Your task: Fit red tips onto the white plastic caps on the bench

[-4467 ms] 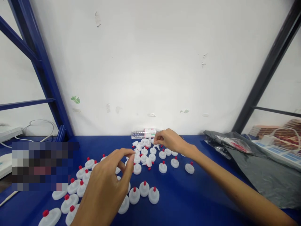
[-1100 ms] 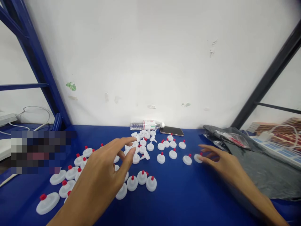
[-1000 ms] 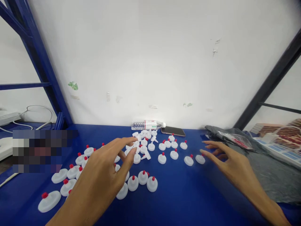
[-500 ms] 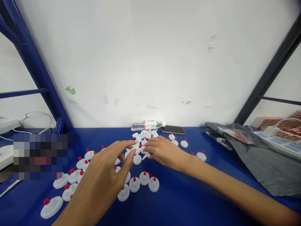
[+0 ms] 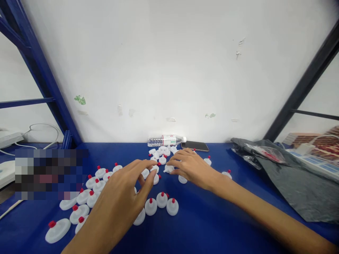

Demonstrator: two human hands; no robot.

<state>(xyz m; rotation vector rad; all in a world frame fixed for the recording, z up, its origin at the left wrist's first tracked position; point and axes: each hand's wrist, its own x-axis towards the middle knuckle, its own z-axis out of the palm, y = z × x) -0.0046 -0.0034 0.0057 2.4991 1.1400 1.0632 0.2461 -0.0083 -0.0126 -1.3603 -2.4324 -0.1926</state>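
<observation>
My left hand (image 5: 124, 194) hovers at the centre left of the blue table with thumb and index finger curved and apart, nothing visible between them. Just beyond its fingertips lies a cluster of white round plastic caps (image 5: 162, 160), some with red tips. My right hand (image 5: 189, 165) reaches in from the right, fingers spread and bent down. Its fingertips are at a white cap with a nozzle (image 5: 168, 169), partly hidden by the fingers. Another white cap (image 5: 182, 179) shows under the palm.
Several red-tipped white caps (image 5: 92, 198) lie left, more (image 5: 150, 207) in front. A clear bottle (image 5: 166, 140) and a phone (image 5: 195, 145) lie by the wall. Right are a grey plastic bag (image 5: 296, 183) and a power strip (image 5: 315, 160). A blue frame post (image 5: 50, 77) stands left.
My right hand has moved slightly right and away from me, and the nozzled cap at its fingertips has shifted right. My left hand has barely moved.
</observation>
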